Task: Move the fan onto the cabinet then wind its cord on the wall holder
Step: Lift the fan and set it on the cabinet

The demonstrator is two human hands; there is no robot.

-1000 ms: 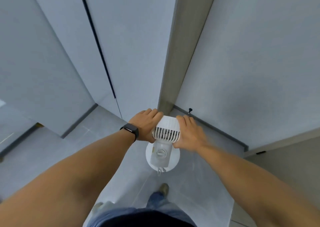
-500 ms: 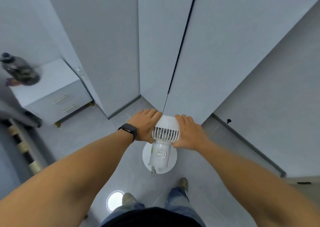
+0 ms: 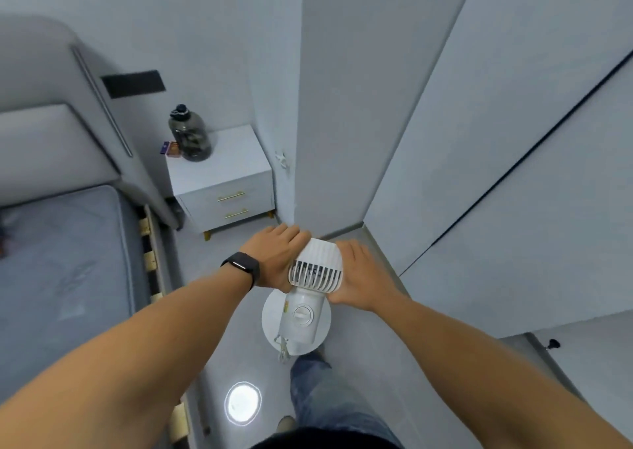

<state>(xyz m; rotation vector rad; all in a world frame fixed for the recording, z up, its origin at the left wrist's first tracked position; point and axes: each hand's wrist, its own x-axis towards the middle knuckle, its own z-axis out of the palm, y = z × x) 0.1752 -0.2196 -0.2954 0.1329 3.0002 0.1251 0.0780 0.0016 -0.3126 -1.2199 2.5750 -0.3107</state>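
Your left hand (image 3: 274, 256) and right hand (image 3: 363, 273) are pressing flat-fingered against the fan (image 3: 310, 287), carrying it at centre above the floor. The cabinet (image 3: 219, 171) is waiting at ten o'clock, the holder (image 3: 281, 159) just right of it. Nothing is placed yet; the cord (image 3: 281, 347) is dangling unwound beneath the white, round-based fan.

The round white plastic fan (image 3: 310, 287) hides both palms; its thin white cord (image 3: 282, 345) (a blurred loop) — length unclear — dangles below.
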